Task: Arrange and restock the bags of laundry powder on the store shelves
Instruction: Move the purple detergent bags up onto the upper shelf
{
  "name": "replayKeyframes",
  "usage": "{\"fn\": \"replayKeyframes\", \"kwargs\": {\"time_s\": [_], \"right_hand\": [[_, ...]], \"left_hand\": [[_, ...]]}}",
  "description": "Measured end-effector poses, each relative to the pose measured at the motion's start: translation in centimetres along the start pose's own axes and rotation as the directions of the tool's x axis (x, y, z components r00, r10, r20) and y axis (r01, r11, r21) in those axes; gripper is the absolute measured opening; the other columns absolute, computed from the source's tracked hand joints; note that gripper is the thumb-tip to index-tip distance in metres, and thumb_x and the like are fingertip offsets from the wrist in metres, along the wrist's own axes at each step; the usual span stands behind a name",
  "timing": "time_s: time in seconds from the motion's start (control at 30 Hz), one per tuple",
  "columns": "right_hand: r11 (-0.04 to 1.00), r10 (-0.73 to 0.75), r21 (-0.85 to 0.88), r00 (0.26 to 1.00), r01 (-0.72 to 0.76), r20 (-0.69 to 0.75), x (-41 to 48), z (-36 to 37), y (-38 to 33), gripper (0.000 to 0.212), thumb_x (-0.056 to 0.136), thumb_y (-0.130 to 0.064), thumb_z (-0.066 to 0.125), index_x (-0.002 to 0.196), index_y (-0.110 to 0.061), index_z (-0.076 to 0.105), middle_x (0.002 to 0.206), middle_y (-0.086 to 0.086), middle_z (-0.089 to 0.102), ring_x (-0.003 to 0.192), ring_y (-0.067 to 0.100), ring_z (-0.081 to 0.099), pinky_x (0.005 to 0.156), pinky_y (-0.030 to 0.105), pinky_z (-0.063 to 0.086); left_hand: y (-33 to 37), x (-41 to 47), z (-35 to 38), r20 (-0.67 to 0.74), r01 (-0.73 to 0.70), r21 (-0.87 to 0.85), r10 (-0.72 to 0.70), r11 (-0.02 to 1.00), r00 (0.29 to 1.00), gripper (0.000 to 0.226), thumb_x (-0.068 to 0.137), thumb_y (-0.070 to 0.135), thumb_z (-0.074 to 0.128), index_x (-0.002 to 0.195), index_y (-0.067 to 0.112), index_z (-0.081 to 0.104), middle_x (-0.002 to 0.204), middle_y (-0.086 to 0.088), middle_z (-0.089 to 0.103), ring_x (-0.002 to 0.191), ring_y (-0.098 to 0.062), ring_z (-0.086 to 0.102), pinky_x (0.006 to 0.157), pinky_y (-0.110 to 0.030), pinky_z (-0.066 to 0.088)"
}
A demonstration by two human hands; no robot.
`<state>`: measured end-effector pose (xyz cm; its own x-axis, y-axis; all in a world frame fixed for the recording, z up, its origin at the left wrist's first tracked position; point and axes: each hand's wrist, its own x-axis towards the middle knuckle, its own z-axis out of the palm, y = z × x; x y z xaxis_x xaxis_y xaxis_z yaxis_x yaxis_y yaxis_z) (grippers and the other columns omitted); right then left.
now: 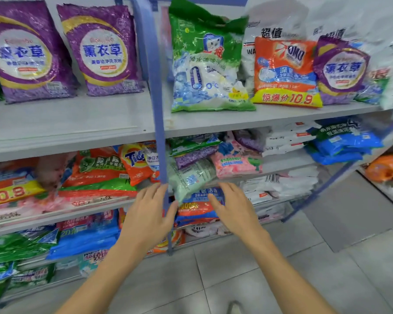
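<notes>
Reaching with both: left grip (149, 211) open, fingers straight, just beside the blue upright (159, 109); right grip (233, 208) open, fingers over a flat-lying blue-orange bag (196, 208). Neither holds anything. Green bag (210, 64) stands on the upper shelf (77, 118).

L hand (149, 211), R hand (233, 209), both bare, L forearm (100, 275), R forearm (288, 275) bare

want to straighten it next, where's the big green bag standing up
In the head view the green bag stands on the top shelf, just right of the blue post, with the orange bag on its right.
</notes>
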<state>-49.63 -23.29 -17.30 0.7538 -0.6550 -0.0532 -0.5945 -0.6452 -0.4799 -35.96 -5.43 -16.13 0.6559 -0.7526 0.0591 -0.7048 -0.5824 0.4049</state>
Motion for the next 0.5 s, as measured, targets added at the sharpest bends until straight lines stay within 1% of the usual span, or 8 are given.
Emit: {"fn": "replayKeyframes", "kwargs": {"time_s": [0.1,0.17,0.27,0.33,0.43,0.5], "right_hand": [[0.999,0.021,0.025,1.000,-0.022,0.011,1.8,-2.5,5.3,0.053,0.106,-0.044,0.048,0.149,-0.014,0.045,0.149,0.004,0.049,0.138,0.024,0.043,0.110,0.038,0.039],[1.000,0.021,0.022,1.000,-0.021,0.010,3.5,-4.2,9.0,0.052,0.105,-0.045,0.048,0.147,-0.014,0.046,0.149,0.004,0.050,0.137,0.024,0.044,0.108,0.038,0.039],[1.000,0.024,0.019,1.000,-0.024,0.007,6.5,-6.2,13.8,0.055,0.105,-0.046,0.047,0.150,-0.015,0.044,0.153,0.006,0.048,0.140,0.027,0.042,0.109,0.038,0.038],[0.999,0.013,0.029,1.000,-0.014,0.023,8.5,-7.0,16.6,0.056,0.105,-0.047,0.047,0.151,-0.015,0.042,0.154,0.008,0.047,0.140,0.028,0.043,0.110,0.039,0.039],[0.999,-0.018,0.029,0.999,0.017,0.044,11.4,-7.5,19.8,0.053,0.104,-0.047,0.048,0.147,-0.015,0.046,0.148,0.007,0.051,0.136,0.028,0.046,0.106,0.041,0.045],[0.999,-0.031,0.020,0.998,0.030,0.053,13.6,-7.6,21.2,0.049,0.104,-0.045,0.050,0.141,-0.013,0.051,0.139,0.010,0.056,0.130,0.030,0.049,0.100,0.043,0.048]], "left_hand": [[4.4,2.9,3.1,0.016,0.031,-0.020,-0.031,0.999,0.999,0.062,0.102,0.049,0.048,0.153,0.014,0.041,0.155,-0.002,0.045,0.144,-0.024,0.037,0.119,-0.037,0.031],[7.7,5.0,5.0,0.018,0.053,-0.037,-0.052,0.998,0.998,0.062,0.102,0.049,0.047,0.152,0.014,0.042,0.154,-0.002,0.046,0.142,-0.024,0.039,0.117,-0.038,0.036],[11.9,8.4,7.5,0.033,0.096,-0.065,-0.094,0.993,0.995,0.059,0.103,0.045,0.048,0.151,0.012,0.042,0.152,-0.005,0.048,0.141,-0.025,0.042,0.114,-0.040,0.038],[14.1,10.7,8.9,0.036,0.130,-0.071,-0.128,0.989,0.991,0.056,0.103,0.043,0.048,0.149,0.012,0.043,0.149,-0.008,0.051,0.136,-0.028,0.047,0.110,-0.040,0.040],[16.2,14.1,11.2,0.011,0.161,-0.124,-0.161,0.979,0.987,0.057,0.102,0.046,0.048,0.149,0.014,0.043,0.142,-0.010,0.056,0.129,-0.030,0.052,0.105,-0.044,0.046],[17.4,16.3,13.0,-0.007,0.177,-0.155,-0.181,0.972,0.984,0.055,0.102,0.044,0.050,0.148,0.016,0.044,0.141,-0.012,0.058,0.127,-0.032,0.055,0.104,-0.042,0.046]]}}
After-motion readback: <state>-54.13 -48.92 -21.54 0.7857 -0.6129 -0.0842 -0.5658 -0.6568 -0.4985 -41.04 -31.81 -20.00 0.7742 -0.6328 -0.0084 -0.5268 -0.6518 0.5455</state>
